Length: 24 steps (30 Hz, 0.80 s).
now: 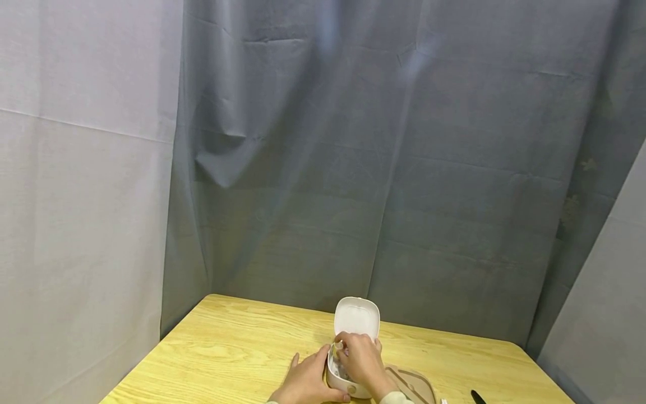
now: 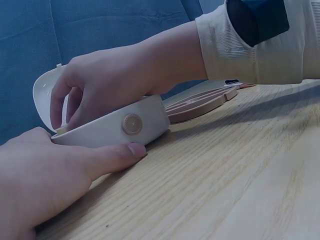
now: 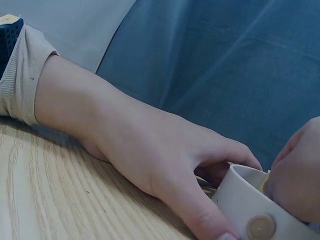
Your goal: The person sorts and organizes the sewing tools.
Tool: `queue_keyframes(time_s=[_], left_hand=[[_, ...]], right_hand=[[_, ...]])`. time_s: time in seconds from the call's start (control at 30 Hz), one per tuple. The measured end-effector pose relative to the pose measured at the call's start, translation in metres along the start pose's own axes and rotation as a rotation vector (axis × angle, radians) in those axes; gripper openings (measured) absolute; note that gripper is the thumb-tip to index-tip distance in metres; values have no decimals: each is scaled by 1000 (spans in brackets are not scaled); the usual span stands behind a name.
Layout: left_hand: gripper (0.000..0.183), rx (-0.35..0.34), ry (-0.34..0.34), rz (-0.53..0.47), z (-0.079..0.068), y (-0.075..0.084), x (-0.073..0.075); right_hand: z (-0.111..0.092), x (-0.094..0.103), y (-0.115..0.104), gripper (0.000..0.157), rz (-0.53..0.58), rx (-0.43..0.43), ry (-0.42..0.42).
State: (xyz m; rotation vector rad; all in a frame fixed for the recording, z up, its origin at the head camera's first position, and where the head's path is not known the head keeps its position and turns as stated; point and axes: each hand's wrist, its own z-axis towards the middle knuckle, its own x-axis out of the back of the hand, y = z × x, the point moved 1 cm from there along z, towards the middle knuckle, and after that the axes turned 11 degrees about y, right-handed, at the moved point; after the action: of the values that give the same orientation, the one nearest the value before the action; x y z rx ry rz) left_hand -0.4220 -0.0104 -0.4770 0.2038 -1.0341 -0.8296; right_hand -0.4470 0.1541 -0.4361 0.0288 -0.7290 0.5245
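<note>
A small white box [image 1: 335, 381] with a round tan button [image 2: 132, 124] on its front stands on the table, its lid [image 1: 356, 316] raised at the back. My left hand [image 1: 305, 378] holds the box from the left, thumb along the front wall and fingers round the far side. Over the open top, my right hand [image 1: 361, 358] reaches in with fingers bent down. Its fingertips pinch a small pale-yellow piece [image 2: 61, 130] just inside the left rim. Clear and whitish contents [image 1: 337, 369] show in the box; the right hand hides the rest.
A flat pinkish-tan divided tray [image 1: 423, 384] lies right of the box, partly behind the right forearm. Farther right are a black slender object [image 1: 476, 397] and a small white item [image 1: 443, 401] at the frame's bottom. Grey curtain [image 1: 303, 224] hangs behind the wooden table [image 1: 242, 348].
</note>
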Motion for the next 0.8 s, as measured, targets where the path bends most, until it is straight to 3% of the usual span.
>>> queue_keyframes(time_s=[0.8], left_hand=[[107, -41, 35, 10, 1, -4, -2]], right_hand=[[-2, -4, 4, 24, -9, 5, -9]])
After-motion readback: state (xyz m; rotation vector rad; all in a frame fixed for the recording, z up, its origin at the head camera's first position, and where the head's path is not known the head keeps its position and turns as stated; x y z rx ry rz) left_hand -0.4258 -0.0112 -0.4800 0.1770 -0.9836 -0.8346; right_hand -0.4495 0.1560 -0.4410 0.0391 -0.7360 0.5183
